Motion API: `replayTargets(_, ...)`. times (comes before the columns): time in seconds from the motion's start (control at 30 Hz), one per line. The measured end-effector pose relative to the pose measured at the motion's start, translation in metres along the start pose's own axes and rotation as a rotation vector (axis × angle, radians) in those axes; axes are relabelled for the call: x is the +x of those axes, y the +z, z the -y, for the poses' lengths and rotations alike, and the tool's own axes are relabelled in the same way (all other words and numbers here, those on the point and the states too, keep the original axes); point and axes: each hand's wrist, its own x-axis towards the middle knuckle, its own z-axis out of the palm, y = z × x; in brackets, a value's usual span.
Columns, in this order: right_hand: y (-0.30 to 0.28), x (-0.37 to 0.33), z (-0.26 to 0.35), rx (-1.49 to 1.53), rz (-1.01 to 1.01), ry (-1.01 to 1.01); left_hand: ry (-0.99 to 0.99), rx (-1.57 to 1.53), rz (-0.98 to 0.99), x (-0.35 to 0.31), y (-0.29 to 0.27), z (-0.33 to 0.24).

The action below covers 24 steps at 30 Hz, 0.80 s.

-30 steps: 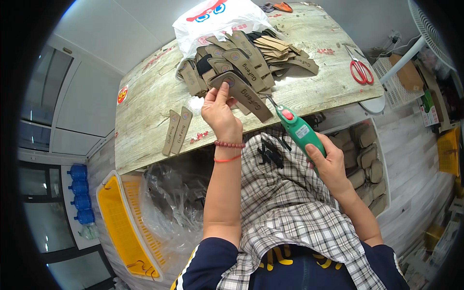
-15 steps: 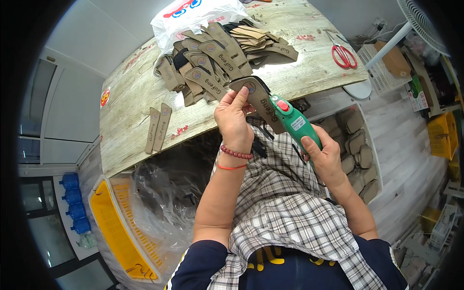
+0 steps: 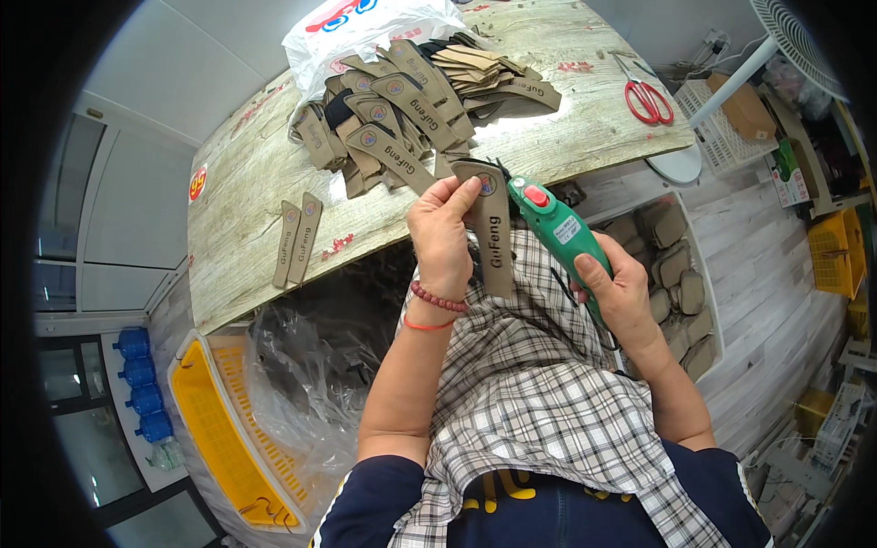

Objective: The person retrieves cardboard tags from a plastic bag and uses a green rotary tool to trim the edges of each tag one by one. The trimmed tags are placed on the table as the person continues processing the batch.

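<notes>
One strap hangs pinched in the left hand; the right hand grips a tool beside it. Edge-trimming seems underway; next calls for steady alignment.

Looks like a small workshop. Wood-topped table heaped with matching brown strips; 2 more at its left, red-handled scissors far right. Plaid apron on the worker, green power tool in hand. Right: crate of brown pads. Near left: yellow basket.
</notes>
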Motion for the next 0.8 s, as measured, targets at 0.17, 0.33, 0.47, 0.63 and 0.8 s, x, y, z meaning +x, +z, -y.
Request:
replayTargets(0.17,-0.002,-0.003,-0.002,-0.008,0.028,0.002,0.135,0.046,-0.002,0.001,0.001,-0.006)
replayTargets(0.33,-0.001,-0.003,-0.002,-0.006,0.035,-0.008,0.196,0.208,0.046,0.004,-0.003,-0.011)
replayTargets(0.47,-0.001,-0.002,-0.003,-0.015,0.043,-0.020,0.217,0.337,0.079,0.004,-0.004,-0.012)
replayTargets(0.63,0.000,0.003,-0.001,-0.015,0.040,-0.032,0.187,0.420,0.109,0.002,-0.005,-0.012)
replayTargets(0.8,-0.003,0.006,-0.001,-0.026,0.042,-0.029,0.158,0.595,0.191,0.005,-0.011,-0.018)
